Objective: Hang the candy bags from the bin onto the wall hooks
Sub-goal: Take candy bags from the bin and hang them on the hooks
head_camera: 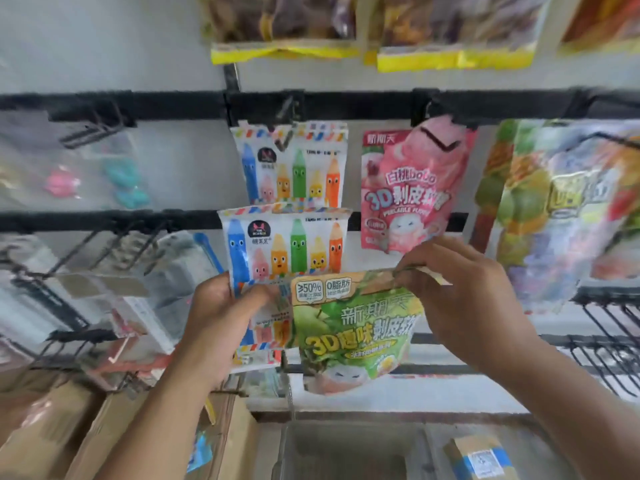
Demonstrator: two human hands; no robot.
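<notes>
Left hand (221, 320) grips crayon bags (287, 247), partly hiding them; right hand (464, 292) fingers (412, 268) pinch the green bag (353, 337) at its top.

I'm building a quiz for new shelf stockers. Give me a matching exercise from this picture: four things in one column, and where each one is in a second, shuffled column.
Things
1. green bag
2. pink bag
3. lower crayon bag
4. cardboard boxes

Places
A. hanging on a hook
B. gripped by the left hand
C. top edge pinched by the right hand
D. at the bottom left of the view

Pairs: 1-C, 2-A, 3-B, 4-D
</notes>
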